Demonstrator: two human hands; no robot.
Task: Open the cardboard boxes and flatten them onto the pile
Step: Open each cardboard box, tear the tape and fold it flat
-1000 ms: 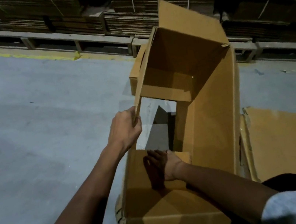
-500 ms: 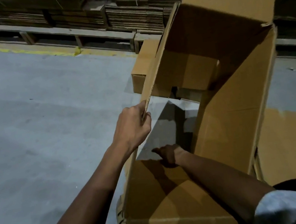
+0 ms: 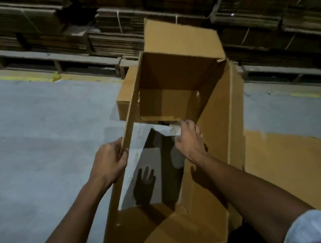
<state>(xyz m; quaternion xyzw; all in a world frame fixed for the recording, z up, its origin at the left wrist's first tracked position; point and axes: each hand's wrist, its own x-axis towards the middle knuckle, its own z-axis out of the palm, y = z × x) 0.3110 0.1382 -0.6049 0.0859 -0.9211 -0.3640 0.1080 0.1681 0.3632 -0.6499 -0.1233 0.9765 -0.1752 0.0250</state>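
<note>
A tall open cardboard box [image 3: 221, 124] stands on the grey concrete floor [image 3: 34, 154], open at both ends so the floor shows through its middle, and everything else sits relative to it. The left hand [image 3: 109, 163] grips the box's left wall at its near edge, fingers curled over the cardboard with the thumb on the outside. The right hand [image 3: 190, 139] reaches inside the box, fingers close together and bent over the edge of a bottom flap [image 3: 165, 103] at the far end; whether the thumb pinches it I cannot tell. A hand-shaped shadow falls on the floor inside the box. Just right of the box, a flattened sheet of cardboard [image 3: 288, 164] lies on the floor. A smaller closed box [image 3: 127, 93] sits behind the box's left wall. Beyond the box, strapped bundles of flat cardboard [image 3: 116, 35] are stacked on pallets.
</note>
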